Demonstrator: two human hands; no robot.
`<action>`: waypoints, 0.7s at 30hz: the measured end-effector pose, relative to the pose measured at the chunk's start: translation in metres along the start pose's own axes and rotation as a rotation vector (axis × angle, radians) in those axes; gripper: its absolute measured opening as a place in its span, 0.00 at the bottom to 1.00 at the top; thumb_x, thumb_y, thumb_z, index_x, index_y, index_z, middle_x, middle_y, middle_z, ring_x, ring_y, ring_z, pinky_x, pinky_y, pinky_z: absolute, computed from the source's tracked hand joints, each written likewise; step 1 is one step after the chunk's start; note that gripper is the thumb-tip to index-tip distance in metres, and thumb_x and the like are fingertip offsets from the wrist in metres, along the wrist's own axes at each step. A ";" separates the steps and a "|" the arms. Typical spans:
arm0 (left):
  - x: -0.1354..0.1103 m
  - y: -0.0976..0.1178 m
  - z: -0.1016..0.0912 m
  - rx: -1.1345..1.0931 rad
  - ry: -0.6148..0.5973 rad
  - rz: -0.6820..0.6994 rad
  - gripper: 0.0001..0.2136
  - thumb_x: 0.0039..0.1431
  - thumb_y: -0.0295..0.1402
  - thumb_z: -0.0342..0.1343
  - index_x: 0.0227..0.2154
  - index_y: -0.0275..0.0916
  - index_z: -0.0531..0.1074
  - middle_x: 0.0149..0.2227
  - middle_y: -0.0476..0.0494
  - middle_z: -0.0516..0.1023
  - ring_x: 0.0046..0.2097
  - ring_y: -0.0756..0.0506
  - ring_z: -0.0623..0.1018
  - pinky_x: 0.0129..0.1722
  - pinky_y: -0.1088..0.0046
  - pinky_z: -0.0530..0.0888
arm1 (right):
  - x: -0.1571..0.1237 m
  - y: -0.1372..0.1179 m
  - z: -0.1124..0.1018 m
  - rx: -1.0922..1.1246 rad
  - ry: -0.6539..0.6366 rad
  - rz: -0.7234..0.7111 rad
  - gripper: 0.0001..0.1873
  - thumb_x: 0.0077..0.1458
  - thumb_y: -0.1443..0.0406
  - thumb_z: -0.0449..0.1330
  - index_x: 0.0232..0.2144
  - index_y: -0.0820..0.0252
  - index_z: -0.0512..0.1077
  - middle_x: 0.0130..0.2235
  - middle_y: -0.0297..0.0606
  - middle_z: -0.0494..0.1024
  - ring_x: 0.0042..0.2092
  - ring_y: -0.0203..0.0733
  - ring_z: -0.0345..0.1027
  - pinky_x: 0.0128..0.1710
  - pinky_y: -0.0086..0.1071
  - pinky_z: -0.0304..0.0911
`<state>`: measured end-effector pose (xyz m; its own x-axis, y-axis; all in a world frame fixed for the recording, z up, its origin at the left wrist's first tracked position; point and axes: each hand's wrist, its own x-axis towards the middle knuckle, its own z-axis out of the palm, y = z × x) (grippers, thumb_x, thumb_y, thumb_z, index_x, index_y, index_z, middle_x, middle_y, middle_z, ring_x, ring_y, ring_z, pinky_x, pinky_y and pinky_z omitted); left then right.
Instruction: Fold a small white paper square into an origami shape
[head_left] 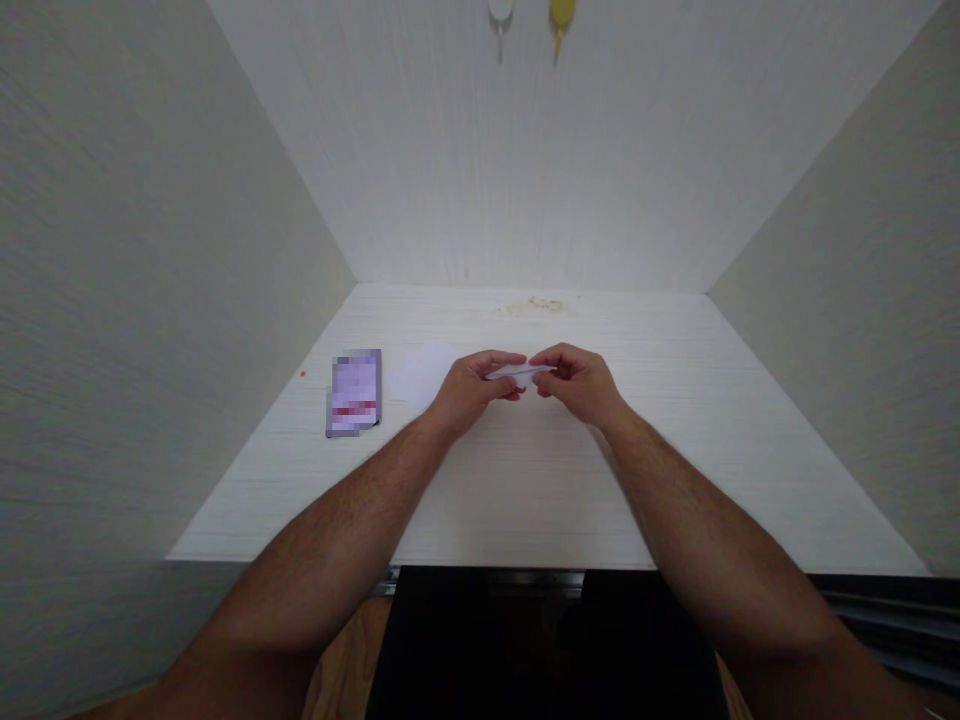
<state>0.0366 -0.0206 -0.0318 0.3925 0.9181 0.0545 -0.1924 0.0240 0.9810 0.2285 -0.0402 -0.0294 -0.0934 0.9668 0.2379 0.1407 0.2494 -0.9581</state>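
A small piece of folded white paper (520, 373) is held between both hands, above the middle of the white desk (525, 490). My left hand (476, 388) pinches its left end between thumb and fingers. At the right end, my right hand (577, 380) grips it the same way, with the fingertips of both hands close together. Part of the paper is hidden behind the fingers. White paper sheets (424, 375) lie flat on the desk just left of my left hand, partly covered by it.
A phone-like tablet (354, 393) with a blurred purple screen lies at the left. Brownish marks (544, 304) spot the desk near the back wall (525, 170). Panels rise on both sides. A white hook (500, 12) and a yellow hook (562, 14) are on the back wall.
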 end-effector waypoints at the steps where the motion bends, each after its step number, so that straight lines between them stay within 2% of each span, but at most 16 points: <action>1: 0.000 0.000 0.000 -0.004 0.003 -0.001 0.18 0.46 0.28 0.67 0.43 0.34 0.78 0.35 0.44 0.81 0.32 0.49 0.80 0.34 0.71 0.77 | 0.000 -0.001 0.000 -0.004 0.006 0.003 0.11 0.45 0.62 0.67 0.34 0.57 0.75 0.24 0.30 0.76 0.24 0.33 0.69 0.24 0.30 0.63; 5: 0.000 0.000 0.002 -0.029 0.023 -0.030 0.18 0.44 0.28 0.68 0.42 0.33 0.78 0.34 0.43 0.81 0.31 0.49 0.80 0.35 0.69 0.77 | 0.000 -0.004 0.001 -0.010 0.036 0.026 0.09 0.46 0.61 0.66 0.31 0.57 0.75 0.20 0.29 0.74 0.23 0.34 0.69 0.23 0.29 0.61; 13: -0.001 0.003 0.005 -0.096 0.043 -0.039 0.17 0.43 0.29 0.69 0.39 0.34 0.80 0.36 0.42 0.82 0.35 0.48 0.80 0.39 0.67 0.78 | 0.000 -0.004 0.002 0.025 0.045 0.006 0.06 0.46 0.62 0.65 0.29 0.57 0.75 0.20 0.30 0.75 0.23 0.35 0.71 0.24 0.30 0.64; 21: -0.001 -0.003 0.003 0.043 0.041 0.046 0.19 0.48 0.34 0.67 0.46 0.37 0.79 0.38 0.42 0.83 0.35 0.47 0.81 0.41 0.66 0.79 | 0.000 -0.002 0.002 0.036 0.040 0.039 0.07 0.46 0.62 0.65 0.29 0.58 0.74 0.21 0.31 0.76 0.23 0.35 0.72 0.24 0.30 0.65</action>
<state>0.0391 -0.0228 -0.0347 0.3471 0.9332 0.0928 -0.1700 -0.0347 0.9848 0.2260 -0.0407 -0.0274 -0.0485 0.9774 0.2057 0.1076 0.2098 -0.9718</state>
